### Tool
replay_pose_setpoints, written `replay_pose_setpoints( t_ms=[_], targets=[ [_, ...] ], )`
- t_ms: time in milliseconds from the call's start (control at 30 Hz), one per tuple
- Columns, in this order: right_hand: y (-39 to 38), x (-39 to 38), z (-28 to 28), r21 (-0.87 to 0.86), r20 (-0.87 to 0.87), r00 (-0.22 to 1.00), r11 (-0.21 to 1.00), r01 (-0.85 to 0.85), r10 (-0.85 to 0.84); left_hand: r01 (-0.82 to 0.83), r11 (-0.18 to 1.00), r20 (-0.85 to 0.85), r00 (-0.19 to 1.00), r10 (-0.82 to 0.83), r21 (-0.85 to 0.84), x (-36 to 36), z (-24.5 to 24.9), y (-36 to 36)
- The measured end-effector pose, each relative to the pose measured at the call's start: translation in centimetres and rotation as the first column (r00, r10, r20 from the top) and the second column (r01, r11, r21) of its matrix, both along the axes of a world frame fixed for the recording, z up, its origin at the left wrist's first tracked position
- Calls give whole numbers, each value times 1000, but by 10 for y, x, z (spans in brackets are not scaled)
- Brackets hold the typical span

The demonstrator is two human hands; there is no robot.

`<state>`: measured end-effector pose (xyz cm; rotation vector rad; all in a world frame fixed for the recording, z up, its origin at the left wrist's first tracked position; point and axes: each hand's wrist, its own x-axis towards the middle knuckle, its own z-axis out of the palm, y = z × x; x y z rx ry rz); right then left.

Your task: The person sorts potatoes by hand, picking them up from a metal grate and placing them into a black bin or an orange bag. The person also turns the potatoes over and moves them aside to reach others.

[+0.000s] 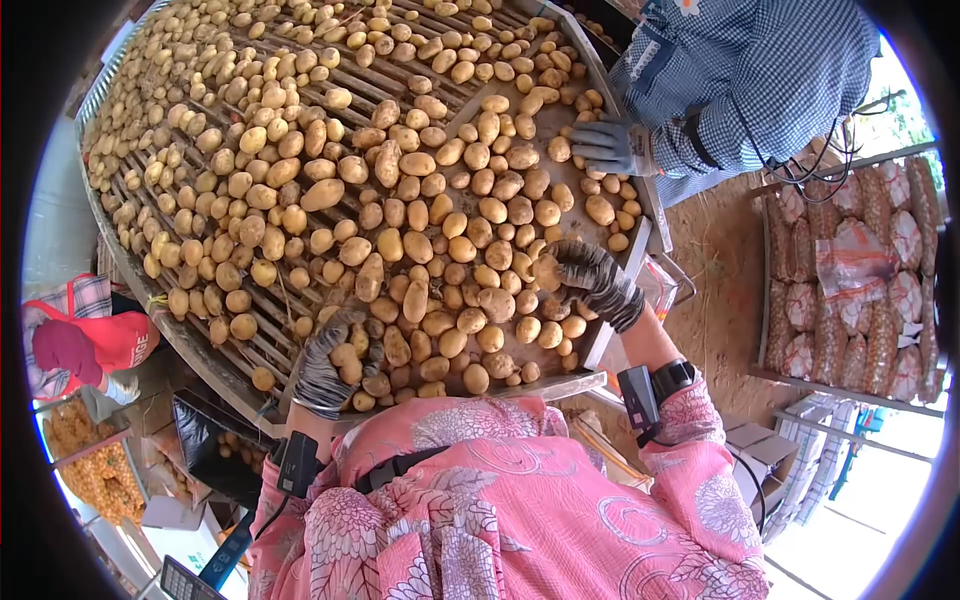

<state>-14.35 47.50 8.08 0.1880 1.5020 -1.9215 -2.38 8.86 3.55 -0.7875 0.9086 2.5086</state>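
potatoes [347,357] sit in the curled fingers of the gloved left hand [333,362] at the table's [562,386] near edge; the gloved right hand [598,284], half curled, grips one near the table's right side. more spread across the table, by a co-worker's gloved hand [606,147].

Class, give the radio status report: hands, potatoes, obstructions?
Left hand cupped around potatoes, near edge. Right hand gripping one potato. Co-worker's gloved hand beyond it, not blocking.
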Motion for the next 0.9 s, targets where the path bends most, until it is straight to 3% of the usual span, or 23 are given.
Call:
replay_pose_setpoints(
  t_ms=[33, 67, 133, 200, 267, 300, 333, 367, 400, 433, 467, 500, 533, 600, 667, 700, 733, 800, 833, 867, 900],
  targets=[
    [-9, 3, 7, -113, 27, 999, 993, 21, -18, 52, 899, -223, 961, -163, -435, 0, -7, 5],
    [-17, 5, 13, -114, 22, 1000, 993, 14, -11, 43, 899, -228, 961, -157, -436, -6, 3, 11],
    [-33, 5, 18, -240, 37, 999, 970, 36, -28, 286, 953, -155, 942, -298, -96, -24, 27, 21],
    [-48, -1, 18, -209, -36, 996, 974, -91, 85, 304, 948, -171, 933, -317, -94, -38, 53, 40],
    [-78, -9, 45, 229, -96, 945, 931, -285, 313, 327, 941, -178, 924, -338, -88, -45, 56, 55],
    [-86, -12, 26, 277, -449, 786, 902, -331, 426, 278, 941, -239, 917, -320, -193, -48, 49, 61],
    [-105, -7, 39, 152, -419, 816, 917, -368, 397, 226, 929, -301, 900, -314, -294, -51, 41, 64],
    [-115, -7, 52, 223, -357, 814, 888, -403, 459, 169, 977, -121, 975, -184, -127, -55, 35, 67],
    [-120, -9, 59, 291, -289, 808, 851, -437, 514, 170, 977, -121, 975, -186, -131, -55, 34, 61],
    [-120, -13, 53, 145, -307, 839, 893, -426, 450, 220, 975, -121, 968, -221, -27, -54, 35, 53],
    [-118, -15, 52, 126, -308, 858, 912, -391, 411, 264, 961, -124, 959, -253, 79, -54, 35, 46],
    [-117, -16, 51, 161, -333, 831, 895, -416, 446, 131, 976, -218, 961, -168, -173, -48, 6, 47],
    [-118, -15, 49, 194, -352, 801, 875, -444, 484, 120, 978, -211, 965, -155, -171, -45, 9, 46],
    [-121, -11, 41, 282, -383, 748, 839, -465, 542, 94, 994, -59, 994, -90, 56, -42, 18, 46],
    [-114, -9, 21, 339, -456, 795, 904, -262, 401, 86, 995, -46, 995, -83, 54, -37, 18, 38],
    [-110, -7, 19, 674, -515, 587, 718, -172, 625, 62, 997, -43, 997, -59, 54, -31, 16, 27],
    [-104, -1, 0, 771, -585, 358, 636, -34, 728, 40, 998, -40, 998, -38, 53, -24, 13, 13],
    [-98, 21, -9, 972, -196, 62, 186, 145, 979, 27, 996, -18, 1000, -25, 81, -3, -5, -21],
    [-86, 18, -24, 972, -197, 55, 188, 138, 979, -12, 996, -65, 998, 18, 89, 6, 1, -30],
    [-66, 14, -44, 953, -281, 20, 276, 127, 960, -49, 994, -113, 992, 60, 96, 15, 5, -39],
    [-57, 12, -56, 925, -364, -14, 363, 112, 931, -125, 990, -51, 990, 128, 66, 27, 4, -50]
  ],
)
